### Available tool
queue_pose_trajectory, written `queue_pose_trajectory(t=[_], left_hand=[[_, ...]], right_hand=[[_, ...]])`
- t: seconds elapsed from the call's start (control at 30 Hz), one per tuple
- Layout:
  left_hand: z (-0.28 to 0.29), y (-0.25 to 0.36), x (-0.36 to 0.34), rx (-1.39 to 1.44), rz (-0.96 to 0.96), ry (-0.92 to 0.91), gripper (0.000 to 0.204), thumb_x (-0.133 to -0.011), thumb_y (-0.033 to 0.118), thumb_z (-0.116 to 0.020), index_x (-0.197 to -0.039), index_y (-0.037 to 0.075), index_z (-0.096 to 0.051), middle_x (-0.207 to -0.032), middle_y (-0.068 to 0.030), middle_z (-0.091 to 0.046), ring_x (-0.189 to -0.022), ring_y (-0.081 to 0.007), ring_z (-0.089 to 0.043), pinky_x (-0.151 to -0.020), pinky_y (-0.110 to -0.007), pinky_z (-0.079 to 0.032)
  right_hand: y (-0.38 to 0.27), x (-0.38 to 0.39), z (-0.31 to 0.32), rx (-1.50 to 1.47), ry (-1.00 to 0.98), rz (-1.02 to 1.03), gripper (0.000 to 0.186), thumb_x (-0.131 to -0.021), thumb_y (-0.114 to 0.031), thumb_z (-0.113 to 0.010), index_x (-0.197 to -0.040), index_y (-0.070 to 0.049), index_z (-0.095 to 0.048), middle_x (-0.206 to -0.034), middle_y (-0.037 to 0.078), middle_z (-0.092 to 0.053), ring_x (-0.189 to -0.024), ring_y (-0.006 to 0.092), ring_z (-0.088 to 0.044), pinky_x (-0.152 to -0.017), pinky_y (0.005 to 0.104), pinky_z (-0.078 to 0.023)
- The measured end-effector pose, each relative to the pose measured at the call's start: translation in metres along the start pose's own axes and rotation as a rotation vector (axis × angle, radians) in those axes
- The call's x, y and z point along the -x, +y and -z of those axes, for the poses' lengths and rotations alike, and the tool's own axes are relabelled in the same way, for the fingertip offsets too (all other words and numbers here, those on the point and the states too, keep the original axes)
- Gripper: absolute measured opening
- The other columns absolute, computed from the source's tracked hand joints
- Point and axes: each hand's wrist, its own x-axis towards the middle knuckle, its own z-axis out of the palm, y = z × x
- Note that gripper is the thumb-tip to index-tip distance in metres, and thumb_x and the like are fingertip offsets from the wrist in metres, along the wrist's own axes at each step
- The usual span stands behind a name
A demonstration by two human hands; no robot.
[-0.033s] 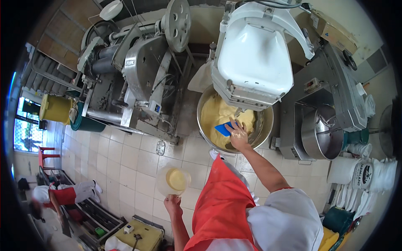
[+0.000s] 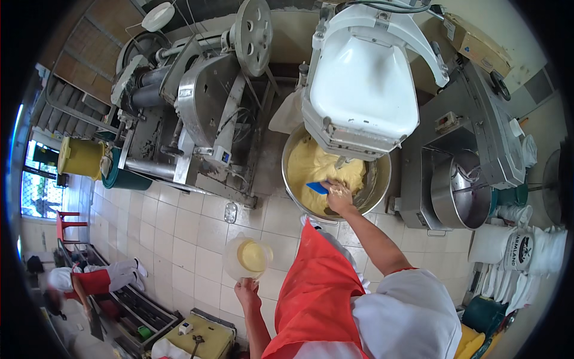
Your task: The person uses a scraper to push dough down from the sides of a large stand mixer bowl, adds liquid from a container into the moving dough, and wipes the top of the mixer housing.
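My right hand (image 2: 339, 197) is inside a large steel mixing bowl (image 2: 385, 185), fingers closed on a blue dough scraper (image 2: 316, 188). The scraper's blade touches the pale yellow dough or batter (image 2: 317, 161) that fills much of the bowl. Bits of the yellow mix cling to the back of that hand. Over the bowl's far side leans the white mixer head (image 2: 362, 84), hiding part of the dough. Lower and to the left, my left hand (image 2: 247, 287) grips the rim of a translucent plastic container (image 2: 263, 248), with something yellow in its bottom.
A metal roller machine (image 2: 197, 102) with a big wheel stands to the left. On the right is a second grey mixer (image 2: 418, 185) with its own steel bowl (image 2: 448, 200). White sacks (image 2: 514, 251) are stacked at far right. Another person (image 2: 89, 281) works at the lower left.
My right hand and the scraper have shifted slightly toward me, and less of the blue blade shows. My left hand and the container have barely moved.
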Motion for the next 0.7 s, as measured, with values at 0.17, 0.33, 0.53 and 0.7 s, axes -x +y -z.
queue_pose_trajectory(t=[0.17,0.33,0.53,0.7], left_hand=[[-0.052,0.022,0.002,-0.017,-0.008,0.009,0.012,-0.083,0.016,-0.059,-0.077,0.007,-0.055,-0.075,-0.0018,-0.056,-0.065,-0.0103,-0.052,-0.055,-0.024,-0.042],[-0.075,0.023,-0.001,-0.007,0.057,0.025,0.018,-0.081,0.014,-0.058,-0.066,0.009,-0.049,-0.065,-0.0003,-0.049,-0.057,-0.0094,-0.046,-0.053,-0.023,-0.04],[-0.111,0.019,-0.006,-0.168,0.011,-0.023,0.022,-0.082,0.015,-0.059,-0.065,0.01,-0.046,-0.065,0.0009,-0.048,-0.057,-0.0082,-0.046,-0.051,-0.023,-0.038],[-0.124,0.038,-0.016,-0.15,0.07,0.004,0.015,-0.08,0.016,-0.063,-0.082,0.002,-0.056,-0.073,-0.0018,-0.056,-0.06,-0.0082,-0.05,-0.053,-0.022,-0.038]], right_hand=[[0.012,-0.002,-0.06,-0.194,-0.369,-0.434,0.052,-0.088,-0.041,-0.053,-0.118,0.002,-0.052,-0.117,0.022,-0.057,-0.113,0.0374,-0.053,-0.096,0.0448,-0.042],[0.008,-0.024,-0.059,-0.305,-0.576,-0.402,0.072,-0.076,-0.051,-0.065,-0.118,0.006,-0.052,-0.122,0.025,-0.055,-0.114,0.0368,-0.053,-0.097,0.0435,-0.041],[0.066,-0.12,-0.073,-0.409,-0.871,-0.187,0.062,-0.063,-0.046,-0.079,-0.1,0.002,-0.067,-0.1,0.022,-0.066,-0.093,0.0327,-0.065,-0.082,0.0393,-0.049],[0.042,-0.134,-0.073,-0.151,-0.551,-0.108,0.047,-0.078,-0.038,-0.067,-0.111,-0.005,-0.062,-0.113,0.019,-0.062,-0.104,0.0333,-0.06,-0.088,0.0448,-0.047]])
